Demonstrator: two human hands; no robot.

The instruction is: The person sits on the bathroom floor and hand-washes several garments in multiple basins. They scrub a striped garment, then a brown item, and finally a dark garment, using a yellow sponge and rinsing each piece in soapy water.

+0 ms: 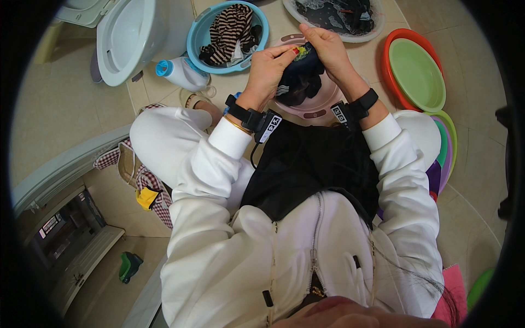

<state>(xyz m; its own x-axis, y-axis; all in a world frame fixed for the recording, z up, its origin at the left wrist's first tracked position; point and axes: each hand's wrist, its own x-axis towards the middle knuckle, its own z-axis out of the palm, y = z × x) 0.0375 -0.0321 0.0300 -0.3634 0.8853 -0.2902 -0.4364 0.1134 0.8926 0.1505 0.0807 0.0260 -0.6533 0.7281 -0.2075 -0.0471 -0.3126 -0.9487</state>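
Observation:
Above a pink plastic basin [332, 99], my left hand [268, 70] pinches one side of a dark garment [301, 78] that has a yellow and red patch near its upper edge. My right hand [328, 47] grips the garment's other side, thumb pointing up. The cloth is bunched and hangs down into the basin. A blue basin [192, 39] with a striped brown and black garment [229, 30] stands to the left. Beyond my right hand, a white basin [379, 24] holds dark clothes in sudsy water.
A white detergent bottle [186, 74] with a blue cap lies near the blue basin, beside a white toilet [127, 41]. On the right are a red basin [387, 78] with a green basin [418, 74] inside. Checked cloth and a yellow piece lie at the lower left.

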